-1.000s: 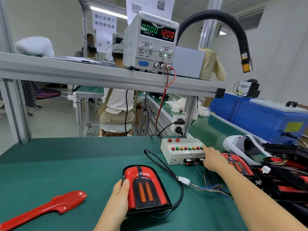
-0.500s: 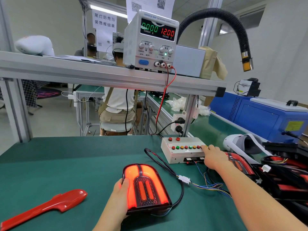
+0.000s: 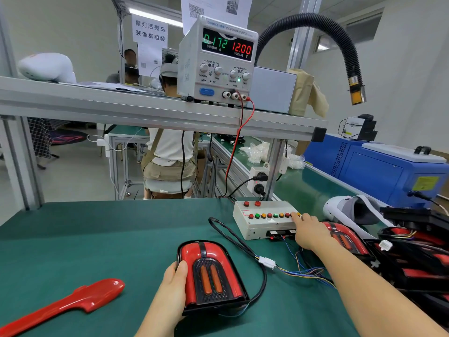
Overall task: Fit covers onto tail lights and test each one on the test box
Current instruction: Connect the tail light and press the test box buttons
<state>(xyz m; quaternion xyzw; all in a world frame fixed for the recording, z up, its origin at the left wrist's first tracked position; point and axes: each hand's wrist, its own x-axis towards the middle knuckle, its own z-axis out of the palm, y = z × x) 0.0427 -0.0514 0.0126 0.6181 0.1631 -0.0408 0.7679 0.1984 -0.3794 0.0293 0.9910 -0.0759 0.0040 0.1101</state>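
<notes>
Under my left hand [image 3: 170, 284], rounded red tail light [image 3: 212, 273]: glossy smooth plastic, matt black rim. Long red cover piece [image 3: 73, 302]: same high gloss. Green bench mat [image 3: 97, 239]: matt, felt-like. Off-white test box [image 3: 261, 227]: dull plastic. Overhead shelf [image 3: 145, 110]: brushed metal.

head cam, wide-angle, facing fwd/down, close over bench [image 3: 73, 239]

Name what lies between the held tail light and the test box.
Head view: only the black cable crosses the green mat between tail light and test box.
</notes>
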